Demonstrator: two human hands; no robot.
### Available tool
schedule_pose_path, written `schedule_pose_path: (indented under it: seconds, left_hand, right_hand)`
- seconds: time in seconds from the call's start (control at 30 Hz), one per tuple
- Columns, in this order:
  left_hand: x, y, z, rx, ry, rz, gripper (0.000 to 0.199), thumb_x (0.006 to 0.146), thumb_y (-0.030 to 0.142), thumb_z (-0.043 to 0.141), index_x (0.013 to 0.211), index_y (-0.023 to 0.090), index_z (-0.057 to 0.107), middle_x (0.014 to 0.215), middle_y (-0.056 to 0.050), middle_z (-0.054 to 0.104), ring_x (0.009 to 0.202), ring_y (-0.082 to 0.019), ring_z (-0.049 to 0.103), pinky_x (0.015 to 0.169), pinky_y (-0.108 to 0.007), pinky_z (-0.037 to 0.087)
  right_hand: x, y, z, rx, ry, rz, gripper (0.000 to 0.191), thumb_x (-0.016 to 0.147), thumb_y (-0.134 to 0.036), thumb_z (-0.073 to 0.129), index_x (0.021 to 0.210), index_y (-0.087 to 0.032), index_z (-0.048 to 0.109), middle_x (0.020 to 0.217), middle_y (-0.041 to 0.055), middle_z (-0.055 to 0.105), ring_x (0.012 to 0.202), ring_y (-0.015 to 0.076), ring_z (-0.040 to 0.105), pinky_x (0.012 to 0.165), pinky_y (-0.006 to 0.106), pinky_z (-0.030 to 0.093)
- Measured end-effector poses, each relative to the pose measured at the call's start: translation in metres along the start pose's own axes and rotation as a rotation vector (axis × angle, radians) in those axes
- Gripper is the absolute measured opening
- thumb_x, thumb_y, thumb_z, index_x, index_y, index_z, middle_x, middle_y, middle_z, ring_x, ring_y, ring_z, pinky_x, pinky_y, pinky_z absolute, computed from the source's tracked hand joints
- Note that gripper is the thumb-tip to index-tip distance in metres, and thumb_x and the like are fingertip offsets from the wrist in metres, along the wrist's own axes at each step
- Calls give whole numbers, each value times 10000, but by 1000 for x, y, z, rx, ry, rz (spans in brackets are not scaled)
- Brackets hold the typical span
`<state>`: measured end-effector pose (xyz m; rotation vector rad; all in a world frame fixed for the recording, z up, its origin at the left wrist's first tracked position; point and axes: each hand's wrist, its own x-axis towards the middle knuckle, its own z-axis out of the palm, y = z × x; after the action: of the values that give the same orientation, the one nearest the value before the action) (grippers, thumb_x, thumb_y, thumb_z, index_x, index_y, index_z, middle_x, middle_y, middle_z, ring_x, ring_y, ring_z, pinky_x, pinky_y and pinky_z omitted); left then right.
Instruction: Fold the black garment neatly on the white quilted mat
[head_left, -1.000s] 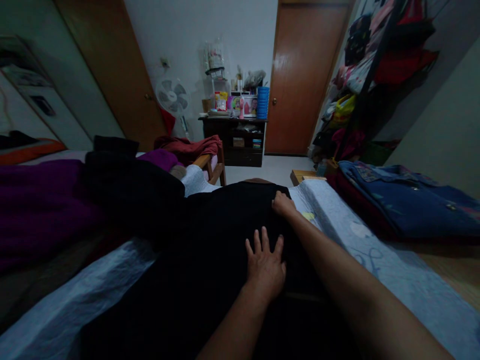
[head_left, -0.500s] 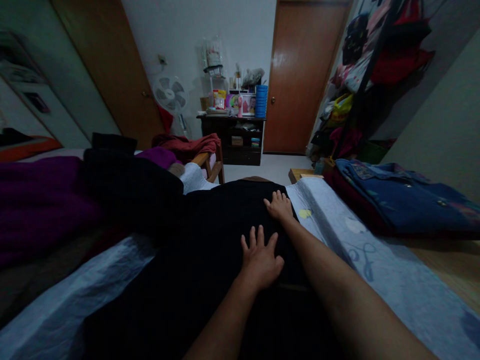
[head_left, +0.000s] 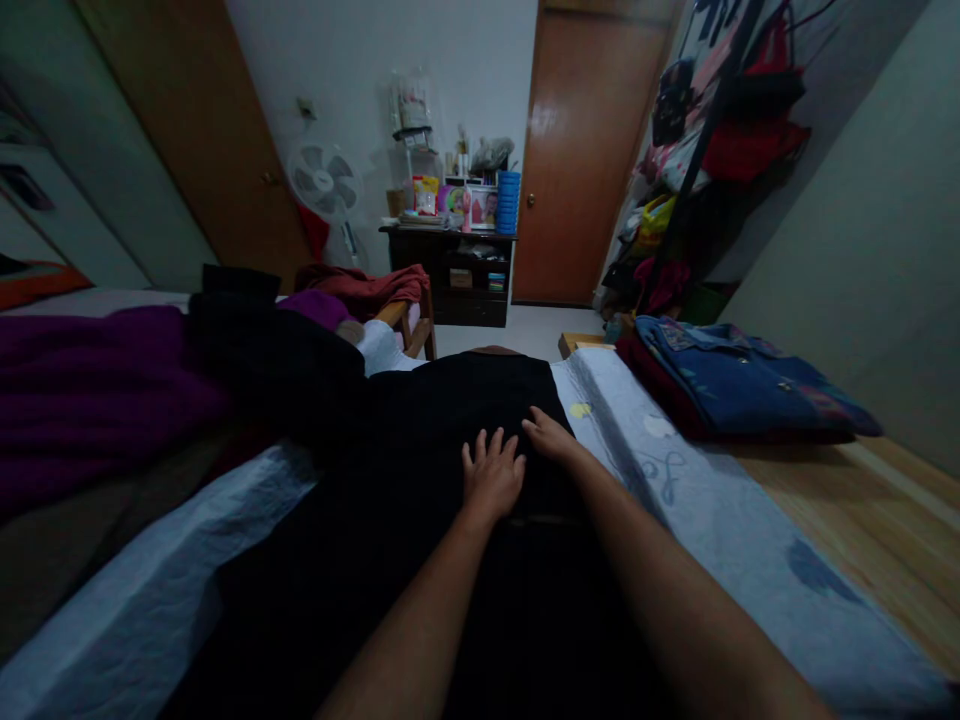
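Observation:
A black garment (head_left: 420, 450) is spread over the bed in front of me; its dark folds are hard to make out. My left hand (head_left: 493, 478) lies palm down on it, open, with the fingers spread. Just right of it, my right hand (head_left: 553, 438) rests on the same black cloth near its right edge. It is turned more to its side, thumb and a finger apart, and the other fingers are partly hidden. I see nothing held in either hand.
Purple clothing (head_left: 105, 390) and a bunched black garment (head_left: 277, 350) lie to the left. A folded denim garment (head_left: 742, 375) sits on a stack at right, beside the pale bed sheet (head_left: 720, 520). Farther back stand a fan (head_left: 324, 182), a dark cabinet (head_left: 450, 255) and a wooden door (head_left: 592, 160).
My right hand has drawn back toward me, close to my left hand, and turned from flat to its side. My left hand stays spread on the cloth. The view has swung slightly right.

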<state>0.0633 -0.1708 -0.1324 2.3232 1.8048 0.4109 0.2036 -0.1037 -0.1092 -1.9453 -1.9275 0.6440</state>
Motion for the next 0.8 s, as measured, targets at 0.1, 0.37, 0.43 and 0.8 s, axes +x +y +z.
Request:
schedule_pose_path:
  seconds: [0.1,0.37,0.43,0.8]
  left_hand:
    - [-1,0,-2,-22,9,-9,456,957,394,286,1375,285,430,1500,-26,348,1391,-271,235,1113,-544,172]
    - [-1,-4,-11,-63,-66,6,446,946,374,318,1367,287,434,1510,-19,328,1402,-271,210,1116,-521,166]
    - [-1,-7,-13,-66,-110,24,470,939,400,332,1385,272,412,1520,-32,308,1408,-281,194,1118,-510,165]
    - [-128,10,-44,-121,-17,142,464,842,256,502,1302,198,474,1370,-118,450,1277,-263,391,1065,-391,288]
  right_hand:
    - [-40,-5,7,-31,2,-1,578,917,-324,407,1414,-35,342,1464,179,368,1366,215,321,1106,300,234]
    - [-147,-20,26,-271,143,15,644,901,-420,393,1430,-58,331,1492,196,304,1375,317,275,1099,436,229]
    - [-166,-21,35,-312,191,-9,643,889,-431,419,1432,-93,346,1498,173,304,1372,330,271,1108,462,187]
    - [-189,-5,38,-269,207,-200,547,910,-311,382,1420,-112,369,1493,121,336,1392,255,248,1125,437,181]
